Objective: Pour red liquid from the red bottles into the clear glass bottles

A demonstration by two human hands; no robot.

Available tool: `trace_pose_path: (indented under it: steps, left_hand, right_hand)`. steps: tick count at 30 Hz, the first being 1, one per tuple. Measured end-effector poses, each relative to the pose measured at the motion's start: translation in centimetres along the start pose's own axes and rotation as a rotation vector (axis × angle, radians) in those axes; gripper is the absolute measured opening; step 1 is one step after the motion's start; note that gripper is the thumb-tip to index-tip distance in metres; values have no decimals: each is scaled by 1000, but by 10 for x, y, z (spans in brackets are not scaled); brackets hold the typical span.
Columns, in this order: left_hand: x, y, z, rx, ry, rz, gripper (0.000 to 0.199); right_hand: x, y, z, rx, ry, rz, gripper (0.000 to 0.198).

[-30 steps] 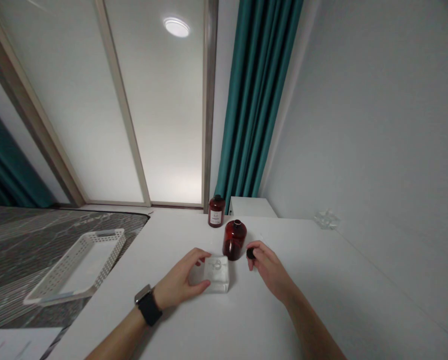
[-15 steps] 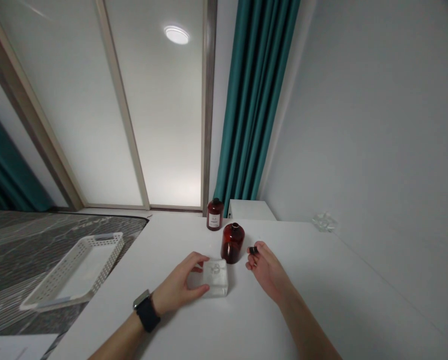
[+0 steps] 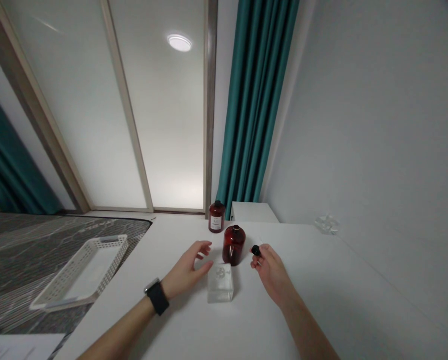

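Note:
My right hand [image 3: 272, 272] pinches a small black bottle cap [image 3: 256, 250] above the white table. Left of it stands an uncapped amber bottle [image 3: 234, 246], its narrow neck bare. In front of that bottle sits a clear, square glass block or jar [image 3: 220, 287]; I cannot tell which. My left hand [image 3: 189, 267], with a dark watch on the wrist, hovers at the block's upper left, thumb and fingers apart and holding nothing. Farther back is a second amber bottle [image 3: 216, 218] with a white label and a black cap on.
At the left, a white perforated basket [image 3: 113, 270] rests on a grey patterned surface beyond the table edge. A clear glass object [image 3: 326, 225] lies near the wall on the right. Behind the table stands a white cabinet [image 3: 254, 212] by the teal curtain [image 3: 259, 100].
My left hand has let go of the clear block and risen toward the amber bottle. My right hand has turned the black cap so its round end faces me. The view has shifted slightly.

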State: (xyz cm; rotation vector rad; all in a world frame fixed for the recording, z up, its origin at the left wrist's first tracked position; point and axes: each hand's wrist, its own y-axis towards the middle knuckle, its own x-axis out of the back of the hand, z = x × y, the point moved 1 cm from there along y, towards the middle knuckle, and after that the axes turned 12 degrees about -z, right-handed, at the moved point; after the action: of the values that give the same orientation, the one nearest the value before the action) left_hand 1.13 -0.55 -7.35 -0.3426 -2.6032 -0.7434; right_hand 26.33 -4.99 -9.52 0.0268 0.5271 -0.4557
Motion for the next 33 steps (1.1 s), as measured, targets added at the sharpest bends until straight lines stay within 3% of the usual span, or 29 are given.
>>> trace_pose_path:
  steps: [4, 10, 15, 20, 27, 33]
  left_hand:
    - [-9, 36, -7, -59, 56, 33, 46]
    - [-42, 73, -9, -69, 97, 39, 68]
    - [-54, 81, -12, -52, 71, 23, 61]
    - [-34, 75, -7, -51, -28, -1, 57]
    - [9, 51, 20, 19, -67, -131, 55]
    - [27, 32, 38, 83, -128, -203, 53]
  right_hand:
    - [3, 3, -3, 38, -8, -24, 32]
    - [5, 7, -5, 83, -30, -64, 33]
    - [5, 7, -5, 110, -58, -84, 34]
    - [4, 8, -6, 126, -84, -91, 37]
    - [3, 3, -7, 129, -148, -47, 36]
    - [4, 2, -11, 147, -227, -22, 37]
